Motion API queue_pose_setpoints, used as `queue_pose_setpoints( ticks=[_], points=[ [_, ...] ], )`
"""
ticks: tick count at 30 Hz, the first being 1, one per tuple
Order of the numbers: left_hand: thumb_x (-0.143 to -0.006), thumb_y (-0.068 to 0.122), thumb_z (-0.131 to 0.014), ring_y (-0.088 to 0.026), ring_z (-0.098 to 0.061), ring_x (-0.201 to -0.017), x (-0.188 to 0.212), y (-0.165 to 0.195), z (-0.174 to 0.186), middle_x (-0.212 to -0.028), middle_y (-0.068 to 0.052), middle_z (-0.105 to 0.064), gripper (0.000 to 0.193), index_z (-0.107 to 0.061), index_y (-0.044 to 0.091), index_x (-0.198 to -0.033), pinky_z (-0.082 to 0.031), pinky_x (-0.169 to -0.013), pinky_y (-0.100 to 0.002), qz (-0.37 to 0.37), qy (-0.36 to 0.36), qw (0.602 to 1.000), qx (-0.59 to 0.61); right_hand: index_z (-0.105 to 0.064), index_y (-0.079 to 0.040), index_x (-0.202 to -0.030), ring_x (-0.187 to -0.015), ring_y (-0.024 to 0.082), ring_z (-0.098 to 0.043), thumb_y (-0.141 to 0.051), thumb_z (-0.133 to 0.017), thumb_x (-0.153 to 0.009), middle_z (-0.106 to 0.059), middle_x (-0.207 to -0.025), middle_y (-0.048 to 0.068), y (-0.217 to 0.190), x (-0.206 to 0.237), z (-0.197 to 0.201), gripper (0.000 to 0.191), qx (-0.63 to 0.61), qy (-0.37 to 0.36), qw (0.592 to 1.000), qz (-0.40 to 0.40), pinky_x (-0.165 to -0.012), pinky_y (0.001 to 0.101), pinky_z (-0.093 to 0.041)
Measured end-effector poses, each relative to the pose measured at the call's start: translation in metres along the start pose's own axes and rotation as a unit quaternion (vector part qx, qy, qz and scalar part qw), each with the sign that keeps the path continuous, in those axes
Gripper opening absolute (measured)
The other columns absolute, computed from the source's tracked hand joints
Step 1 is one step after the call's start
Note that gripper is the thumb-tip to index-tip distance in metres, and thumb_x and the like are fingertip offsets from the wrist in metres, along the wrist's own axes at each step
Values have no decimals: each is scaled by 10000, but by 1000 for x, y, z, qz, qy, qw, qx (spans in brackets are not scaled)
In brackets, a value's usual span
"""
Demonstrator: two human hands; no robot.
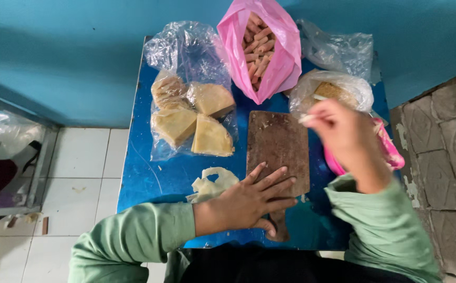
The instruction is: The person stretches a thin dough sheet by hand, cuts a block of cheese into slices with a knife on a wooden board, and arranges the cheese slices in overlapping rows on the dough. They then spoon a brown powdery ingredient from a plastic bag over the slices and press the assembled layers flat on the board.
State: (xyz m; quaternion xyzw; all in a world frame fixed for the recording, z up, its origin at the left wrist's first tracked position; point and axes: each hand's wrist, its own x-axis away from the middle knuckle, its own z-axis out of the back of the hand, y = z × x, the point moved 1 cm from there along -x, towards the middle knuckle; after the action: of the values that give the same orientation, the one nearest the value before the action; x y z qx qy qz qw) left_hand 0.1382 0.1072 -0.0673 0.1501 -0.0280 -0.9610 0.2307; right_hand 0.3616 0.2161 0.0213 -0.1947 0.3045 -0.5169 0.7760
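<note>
We note the worn brown wooden cutting board point(279, 149) at the centre of the frame, lying on the small blue table point(144, 178) with its handle toward the lower edge. Its surface is bare. The left hand point(249, 202) lies flat on the board's lower left corner, fingers spread and pressed down, steadying it. The right hand point(343, 131) is raised at centre right, just in front of the clear plastic bag with a tan block inside point(338, 89); its fingertips pinch a small pale piece point(306, 118), too blurred for us to identify.

We judge the step in hand to be the fetching of one piece toward the board; the next move would call for setting it down on the bare wood clear of the steadying fingers.

Just left of the board lies a crumpled pale thin sheet point(212, 183). Above it, in the upper centre-left, sits a clear bag of tan wedge-shaped stacks point(194, 118). At top centre an open pink plastic bag of short reddish-brown sticks point(259, 50) rests against the teal wall point(55, 52). A pink object point(390, 152) shows partly behind the right wrist.
</note>
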Motion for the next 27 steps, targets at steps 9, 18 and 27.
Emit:
queue_pose_setpoints(
  ticks=[9, 18, 27],
  points=[
    [-893, 739, -411, -386, -168, -1576, 10, 7, -28, -1698, -144, -235, 776, -468, 307, -1535, -101, -1242, -632, -1, -54, 999, -10, -714, 44, -1005, -789, 130, -705, 46, -718, -1011, -740, -881, 115, 96, -8, 81, 7, 53, 185, 979, -60, -759, 283, -553],
    [-935, 569, -508, -382, -361, -1504, 13, 16, -9, -1583, -126, -456, 615, -595, 217, -1432, -225, -1231, -587, 15, 10, 999, 48, -730, 68, -1201, -902, 252, -703, 27, -751, -940, -724, -1198, 236, 47, -1, 82, 265, 219, 141, 961, 90, -798, 364, -565],
    [-751, 208, -707, -266, -629, -1022, 35, -65, 80, -1025, -52, -650, 316, -688, 120, -1053, -526, -873, -398, 230, -25, 968, -94, -655, -6, -1278, -1105, 229, -671, -52, -662, -1061, -675, -1246, 152, 99, 59, 98, 222, 68, 150, 985, -42, -979, 350, -539]
  ],
)
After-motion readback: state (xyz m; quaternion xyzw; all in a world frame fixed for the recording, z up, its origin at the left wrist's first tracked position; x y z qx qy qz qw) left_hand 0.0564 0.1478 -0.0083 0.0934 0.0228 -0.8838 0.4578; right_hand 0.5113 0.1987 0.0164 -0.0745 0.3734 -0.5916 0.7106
